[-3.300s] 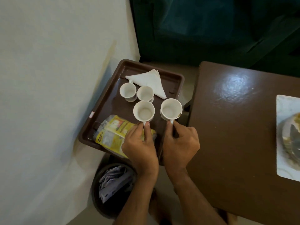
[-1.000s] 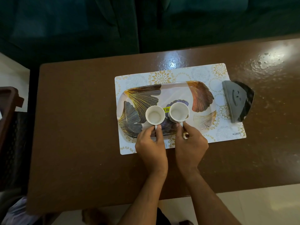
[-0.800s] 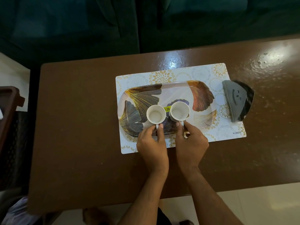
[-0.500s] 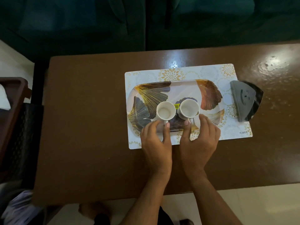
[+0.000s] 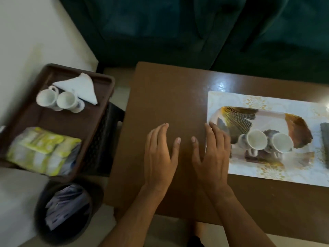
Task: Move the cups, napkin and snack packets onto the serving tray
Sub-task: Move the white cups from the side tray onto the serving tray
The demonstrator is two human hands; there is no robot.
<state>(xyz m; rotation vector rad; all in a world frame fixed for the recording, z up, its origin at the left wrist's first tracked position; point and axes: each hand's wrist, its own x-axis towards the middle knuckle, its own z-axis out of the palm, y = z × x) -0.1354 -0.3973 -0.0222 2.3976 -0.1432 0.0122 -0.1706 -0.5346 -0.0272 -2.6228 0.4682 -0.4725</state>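
Two white cups (image 5: 256, 140) (image 5: 282, 142) stand side by side on the leaf-patterned serving tray (image 5: 236, 114) at the right. Over bare brown table (image 5: 169, 97), my left hand (image 5: 160, 154) and my right hand (image 5: 213, 154) hover with fingers spread, holding nothing. The right hand's fingertips reach the tray's left end. To the left, a brown tray (image 5: 53, 120) carries two more white cups (image 5: 46, 98) (image 5: 68, 101), a folded white napkin (image 5: 80, 86) and yellow snack packets (image 5: 42, 150).
The serving tray lies on a white floral placemat (image 5: 267, 172). A dark bin (image 5: 65, 213) with paper in it stands on the floor below the brown tray. A dark green sofa (image 5: 195, 29) runs along the far side. A grey object (image 5: 324, 139) sits at the right edge.
Both hands let go of the two cups on the serving tray and moved left over the bare table. The view swung left, bringing the brown tray into sight.
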